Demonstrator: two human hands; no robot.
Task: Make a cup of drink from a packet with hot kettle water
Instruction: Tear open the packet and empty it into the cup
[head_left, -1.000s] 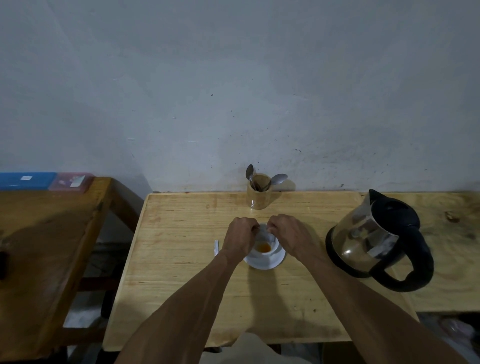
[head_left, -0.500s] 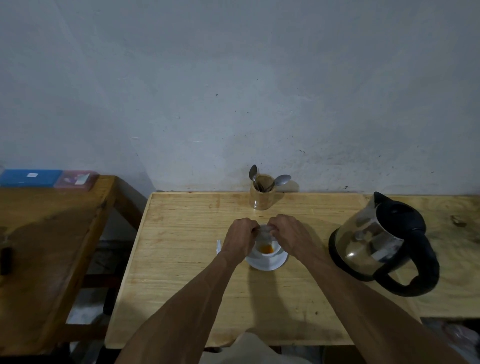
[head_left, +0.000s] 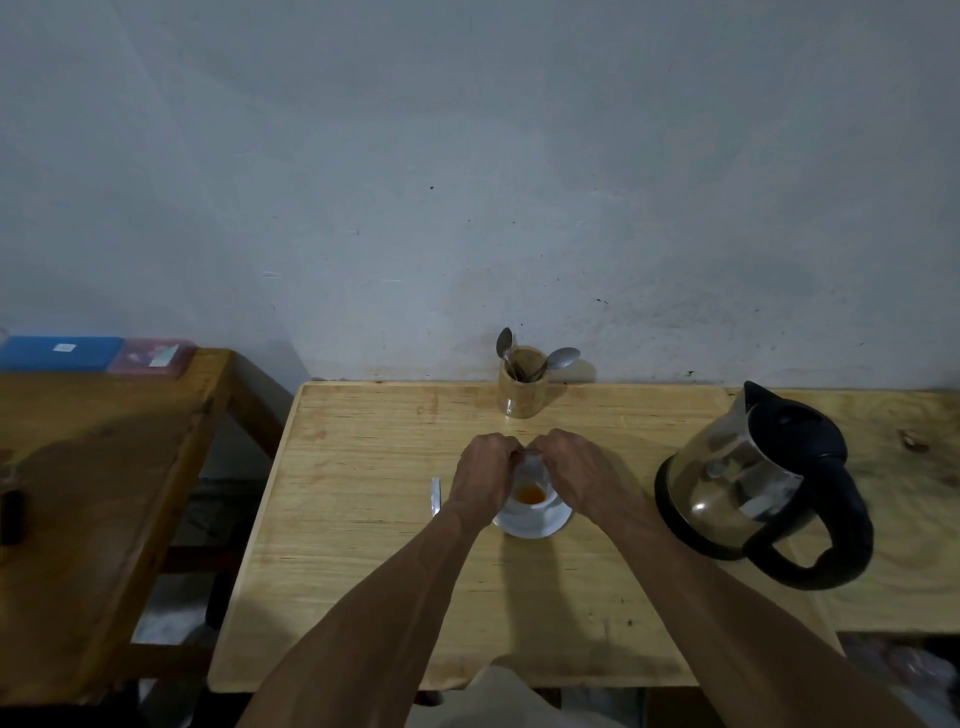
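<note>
A white cup (head_left: 530, 496) stands on a white saucer (head_left: 540, 525) in the middle of the light wooden table (head_left: 363, 571). Orange-brown powder lies in the cup's bottom. My left hand (head_left: 483, 475) and my right hand (head_left: 571, 470) are side by side just above the cup. Both pinch a small pale packet (head_left: 529, 460) between their fingertips over the cup's far rim. Most of the packet is hidden by my fingers. A steel kettle with a black handle and lid (head_left: 758, 483) stands to the right of the cup.
A wooden holder (head_left: 522, 387) with spoons stands at the table's back edge against the wall. A small silver strip (head_left: 435, 496) lies left of the saucer. A darker wooden table (head_left: 104, 467) stands to the left, with a blue box (head_left: 62, 353) and a pink box (head_left: 153, 356).
My hands have closed in slightly over the cup and stay pinched on the packet. The view has shifted a little; the cup, kettle and holder stay in place.
</note>
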